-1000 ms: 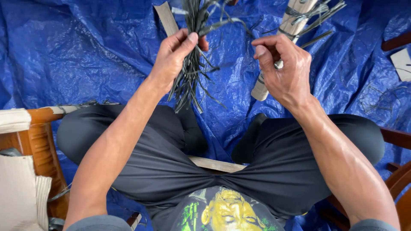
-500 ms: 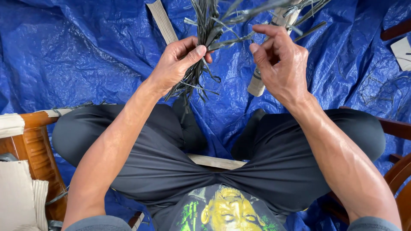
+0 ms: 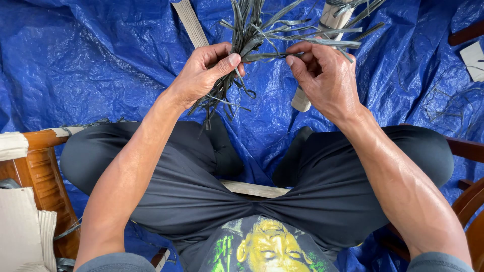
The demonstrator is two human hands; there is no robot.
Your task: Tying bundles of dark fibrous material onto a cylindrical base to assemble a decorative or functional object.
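My left hand (image 3: 204, 70) grips a bundle of thin dark grey-green strips (image 3: 237, 60) at its middle, thumb pressed across them; the loose ends hang down toward my lap. My right hand (image 3: 325, 75) pinches one strip (image 3: 272, 55) that runs sideways from the bundle, between thumb and forefinger. The strips fan out above both hands, toward the top edge of the view. I sit with legs apart in dark trousers (image 3: 191, 171) over the blue sheet.
A crinkled blue tarpaulin (image 3: 75, 65) covers the floor. Two pale flat slats (image 3: 190, 22) (image 3: 302, 100) lie on it beyond my hands. Wooden chair parts stand at left (image 3: 43, 166) and right (image 3: 469, 148). Folded pale cardboard (image 3: 22, 231) sits bottom left.
Both hands have drawn closer together and slightly lower in view. My right hand moved in to pinch a strip beside the bundle; the bundle's top has spread wider.
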